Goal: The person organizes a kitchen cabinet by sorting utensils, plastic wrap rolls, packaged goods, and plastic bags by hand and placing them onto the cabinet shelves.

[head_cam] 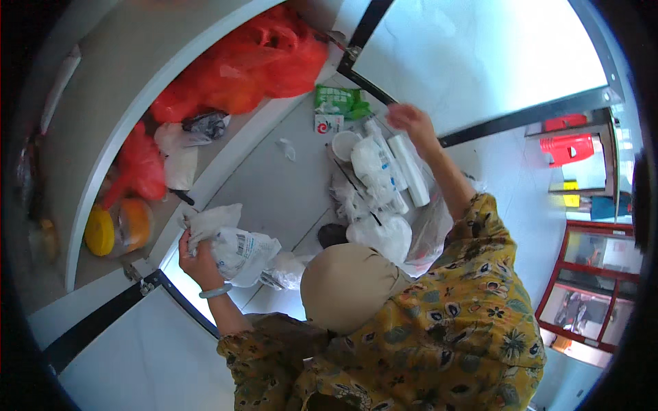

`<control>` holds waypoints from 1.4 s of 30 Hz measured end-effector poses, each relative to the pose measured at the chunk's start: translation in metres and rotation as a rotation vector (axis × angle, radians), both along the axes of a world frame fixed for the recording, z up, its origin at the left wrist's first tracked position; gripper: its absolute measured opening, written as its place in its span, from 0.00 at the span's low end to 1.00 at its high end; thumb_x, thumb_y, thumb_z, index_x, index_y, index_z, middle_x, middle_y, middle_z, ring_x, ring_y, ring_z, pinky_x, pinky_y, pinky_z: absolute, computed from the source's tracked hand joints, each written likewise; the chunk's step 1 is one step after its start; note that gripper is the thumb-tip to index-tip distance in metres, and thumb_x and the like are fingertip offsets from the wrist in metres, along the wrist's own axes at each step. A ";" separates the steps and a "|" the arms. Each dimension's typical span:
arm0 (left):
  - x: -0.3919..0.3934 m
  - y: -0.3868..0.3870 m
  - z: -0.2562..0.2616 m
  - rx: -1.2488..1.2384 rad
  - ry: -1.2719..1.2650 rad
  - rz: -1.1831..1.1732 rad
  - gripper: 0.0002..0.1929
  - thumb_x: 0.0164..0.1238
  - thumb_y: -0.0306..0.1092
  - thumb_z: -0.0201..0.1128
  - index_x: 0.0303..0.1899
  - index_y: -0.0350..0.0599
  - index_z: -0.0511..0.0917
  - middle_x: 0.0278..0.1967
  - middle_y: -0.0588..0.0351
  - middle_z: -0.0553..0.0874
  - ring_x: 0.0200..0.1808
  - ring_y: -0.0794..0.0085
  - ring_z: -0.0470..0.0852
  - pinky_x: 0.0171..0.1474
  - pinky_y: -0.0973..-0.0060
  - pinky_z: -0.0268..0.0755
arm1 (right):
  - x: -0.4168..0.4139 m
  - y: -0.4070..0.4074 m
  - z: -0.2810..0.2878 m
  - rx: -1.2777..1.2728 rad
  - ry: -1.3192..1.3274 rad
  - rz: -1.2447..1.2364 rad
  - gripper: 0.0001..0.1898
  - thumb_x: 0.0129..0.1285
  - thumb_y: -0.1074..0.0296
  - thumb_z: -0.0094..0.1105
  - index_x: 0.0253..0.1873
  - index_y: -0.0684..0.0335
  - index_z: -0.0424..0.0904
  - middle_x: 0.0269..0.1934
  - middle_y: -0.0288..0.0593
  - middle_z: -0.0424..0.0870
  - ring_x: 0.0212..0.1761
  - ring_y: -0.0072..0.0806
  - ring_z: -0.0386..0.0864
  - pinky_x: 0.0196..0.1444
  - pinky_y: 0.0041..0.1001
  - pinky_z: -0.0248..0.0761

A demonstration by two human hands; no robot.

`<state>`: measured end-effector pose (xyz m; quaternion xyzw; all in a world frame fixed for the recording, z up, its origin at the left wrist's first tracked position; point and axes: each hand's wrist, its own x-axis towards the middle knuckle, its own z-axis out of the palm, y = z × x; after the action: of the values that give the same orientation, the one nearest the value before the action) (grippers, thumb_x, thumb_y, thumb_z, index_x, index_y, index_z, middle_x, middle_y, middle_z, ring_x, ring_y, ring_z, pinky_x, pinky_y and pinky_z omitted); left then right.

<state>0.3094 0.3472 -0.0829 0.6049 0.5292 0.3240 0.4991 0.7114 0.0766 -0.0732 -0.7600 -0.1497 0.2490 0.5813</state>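
Observation:
My left hand [200, 262], with a pale bangle at the wrist, grips the gathered top of a white plastic bag [213, 223]. Below its fingers hangs a clear printed plastic packet [244, 254]; whether the hand holds that too I cannot tell. My right hand [409, 123] is raised beside the edge of an opened cabinet door, blurred, with nothing seen in it. Near it on the tiled floor lie white plastic rolls [409, 169], a white bowl or cup [345, 146], clear plastic bags [370, 167] and a green packet [339, 101].
The low cabinet shelf holds red plastic bags [247, 61], a yellow-lidded jar [99, 230] and a dark bundled bag [205, 126]. Black-framed cabinet doors [483, 56] stand open on both sides. A small white scrap [287, 149] lies on the floor. Red stools [568, 149] are at the far right.

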 end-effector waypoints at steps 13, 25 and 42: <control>0.030 -0.001 0.013 0.006 -0.083 -0.025 0.17 0.49 0.23 0.58 0.45 0.32 0.76 0.43 0.50 0.81 0.42 0.66 0.78 0.48 0.74 0.70 | -0.115 -0.060 -0.148 -0.760 -0.316 0.032 0.38 0.53 0.47 0.62 0.62 0.69 0.61 0.58 0.54 0.68 0.58 0.41 0.67 0.57 0.33 0.61; 0.019 -0.010 0.020 -0.004 -0.096 -0.008 0.16 0.51 0.23 0.62 0.44 0.33 0.76 0.41 0.51 0.81 0.41 0.69 0.77 0.47 0.75 0.70 | -0.097 -0.134 -0.172 -0.783 -0.318 -0.280 0.21 0.57 0.56 0.57 0.48 0.69 0.75 0.41 0.52 0.78 0.46 0.37 0.76 0.46 0.31 0.68; 0.001 -0.009 0.029 0.001 -0.116 -0.007 0.18 0.48 0.21 0.57 0.45 0.33 0.76 0.42 0.51 0.80 0.42 0.67 0.78 0.48 0.74 0.71 | -0.065 -0.101 -0.128 0.129 0.316 -0.232 0.20 0.58 0.66 0.49 0.55 0.67 0.71 0.48 0.48 0.79 0.50 0.36 0.76 0.54 0.32 0.68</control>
<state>0.3106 0.3382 -0.0540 0.5872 0.4969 0.3571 0.5298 0.6462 -0.0241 -0.2017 -0.6849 0.0164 0.2865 0.6697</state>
